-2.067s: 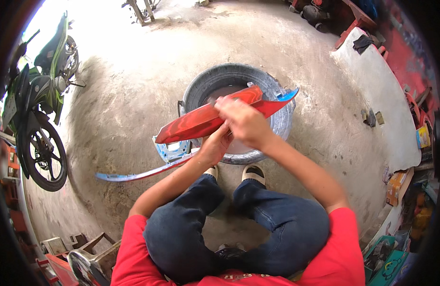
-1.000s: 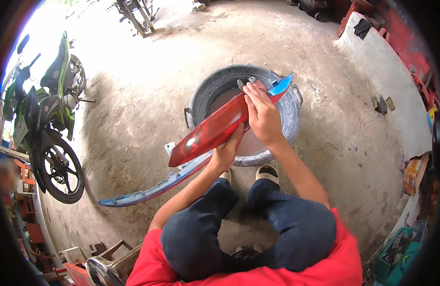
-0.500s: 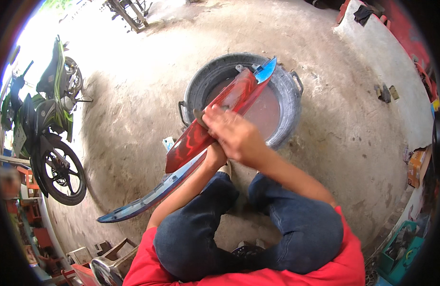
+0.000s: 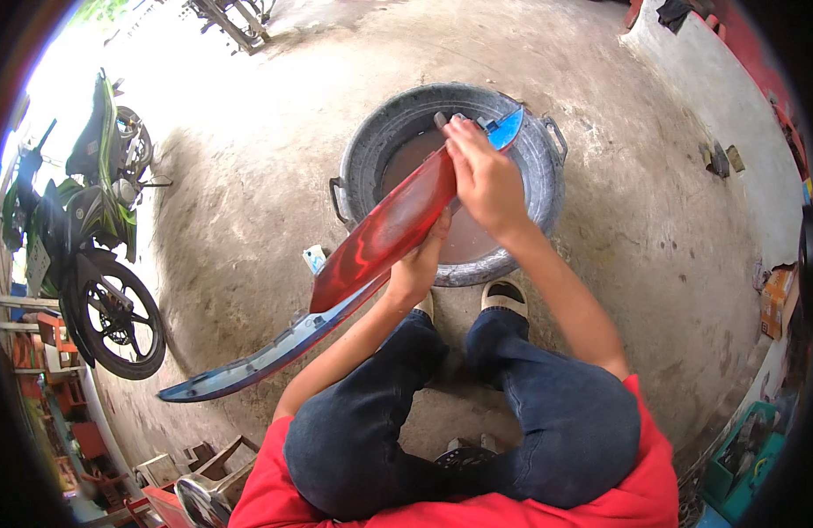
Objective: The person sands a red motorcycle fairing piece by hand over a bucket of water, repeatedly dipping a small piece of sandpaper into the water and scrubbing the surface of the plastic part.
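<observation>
A long curved vehicle body panel (image 4: pixel 384 233), glossy red with dulled, scuffed patches and blue ends, lies slantwise across my lap side and the basin's near rim. My left hand (image 4: pixel 418 267) grips it from beneath, near its middle, the thumb along the lower edge. Pressed on the panel's upper part, my right hand (image 4: pixel 483 176) has its fingers bent over a small grey-brown pad (image 4: pixel 440 120), mostly hidden, whose end sticks out past the fingertips. Below the panel's far end stands a round grey basin (image 4: pixel 362 167) with side handles, holding murky pinkish water.
A green-black motorcycle (image 4: pixel 90 238) is parked at left. Wooden pieces (image 4: pixel 222 462) lie at lower left. A teal crate (image 4: pixel 741 458) of items and a cardboard box (image 4: pixel 779 299) stand at right. Small scraps (image 4: pixel 716 161) rest on the floor by the wall.
My right hand has slid with the pad from the panel's middle up toward its far end. The left hand has shifted slightly up and right, still holding the panel.
</observation>
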`<state>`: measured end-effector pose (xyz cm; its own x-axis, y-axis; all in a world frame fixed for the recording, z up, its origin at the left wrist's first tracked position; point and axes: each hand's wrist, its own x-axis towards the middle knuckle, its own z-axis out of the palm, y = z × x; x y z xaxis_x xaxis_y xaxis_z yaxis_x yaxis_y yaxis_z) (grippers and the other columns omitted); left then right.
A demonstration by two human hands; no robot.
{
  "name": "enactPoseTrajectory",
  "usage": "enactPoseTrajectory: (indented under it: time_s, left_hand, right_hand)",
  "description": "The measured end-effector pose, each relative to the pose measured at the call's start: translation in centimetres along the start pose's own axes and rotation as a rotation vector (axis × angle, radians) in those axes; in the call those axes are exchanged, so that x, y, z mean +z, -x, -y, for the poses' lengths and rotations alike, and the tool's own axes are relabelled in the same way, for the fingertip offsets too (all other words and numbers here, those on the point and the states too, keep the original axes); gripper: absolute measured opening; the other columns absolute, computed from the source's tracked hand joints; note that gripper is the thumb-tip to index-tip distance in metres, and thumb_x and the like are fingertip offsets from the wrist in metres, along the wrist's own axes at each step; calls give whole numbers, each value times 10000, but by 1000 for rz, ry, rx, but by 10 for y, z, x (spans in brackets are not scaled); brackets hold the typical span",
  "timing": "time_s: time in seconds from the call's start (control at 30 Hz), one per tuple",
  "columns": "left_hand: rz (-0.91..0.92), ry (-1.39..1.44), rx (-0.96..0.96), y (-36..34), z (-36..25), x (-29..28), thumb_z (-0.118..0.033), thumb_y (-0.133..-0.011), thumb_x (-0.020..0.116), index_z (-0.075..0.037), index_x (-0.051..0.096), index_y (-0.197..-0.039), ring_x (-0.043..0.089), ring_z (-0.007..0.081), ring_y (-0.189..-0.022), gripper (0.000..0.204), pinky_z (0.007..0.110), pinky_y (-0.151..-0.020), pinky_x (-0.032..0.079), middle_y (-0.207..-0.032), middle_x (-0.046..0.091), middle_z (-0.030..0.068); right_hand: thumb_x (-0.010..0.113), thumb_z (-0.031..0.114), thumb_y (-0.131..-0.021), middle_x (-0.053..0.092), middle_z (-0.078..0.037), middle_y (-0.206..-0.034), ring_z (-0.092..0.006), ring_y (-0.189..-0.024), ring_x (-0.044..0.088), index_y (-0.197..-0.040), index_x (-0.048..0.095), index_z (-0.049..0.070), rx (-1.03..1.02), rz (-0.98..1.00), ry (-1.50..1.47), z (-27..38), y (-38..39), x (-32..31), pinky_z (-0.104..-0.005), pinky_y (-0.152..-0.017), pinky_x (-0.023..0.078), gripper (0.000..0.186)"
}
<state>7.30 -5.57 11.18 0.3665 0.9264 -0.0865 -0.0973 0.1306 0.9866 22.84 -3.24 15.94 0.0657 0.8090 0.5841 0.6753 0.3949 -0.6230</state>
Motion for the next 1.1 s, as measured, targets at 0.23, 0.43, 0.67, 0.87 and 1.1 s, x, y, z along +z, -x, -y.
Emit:
enactPoseTrajectory:
  time_s: [0.23, 0.43, 0.67, 0.87, 1.1]
  left_hand:
    - [-106, -369, 404, 12, 76, -40, -189, -1048, 649, 4, 458, -1507, 420, 212, -1437, 534, 392, -1195, 361, -1456, 544, 129]
    - [-30, -194, 151, -1, 5, 6, -114, -1059, 601, 7, 527, -1456, 565, 199, -1227, 422, 361, -1060, 465, -1338, 617, 108]
    - [-120, 534, 492, 10, 59, -29, -114, -1044, 608, -29, 144, -1641, 221, 268, -1569, 761, 429, -1260, 276, -1682, 230, 201]
    - [-45, -166, 33, -3, -11, -8, -210, -1074, 646, -8, 661, -1303, 639, 186, -1071, 306, 352, -976, 506, -1165, 691, 74]
    - [-179, -1087, 701, 12, 52, -55, -199, -1069, 653, -17, 541, -1455, 594, 176, -1185, 441, 359, -1039, 476, -1371, 624, 104]
  right_hand:
    - [591, 63, -920, 576, -188, -1514, -332, -1426, 538, -1460, 590, 36, -480, 278, -70, 82, 35, 26, -473, -1198, 414, 541]
    - [567, 85, -901, 596, -219, -1471, -394, -1326, 592, -1408, 602, 1, 130, -18, -46, -1, 6, 5, -487, -1165, 438, 515]
    - [559, 62, -947, 592, -188, -1494, -348, -1386, 574, -1463, 569, 11, -526, 268, -172, 84, 29, 19, -470, -1183, 436, 519]
    - [555, 63, -1005, 614, -216, -1446, -387, -1367, 572, -1425, 609, 21, 94, -69, 2, -29, -8, -4, -450, -1134, 477, 425]
    - [554, 69, -953, 574, -174, -1516, -347, -1400, 556, -1464, 582, 65, -412, 236, -79, 78, 31, 26, -476, -1176, 433, 512]
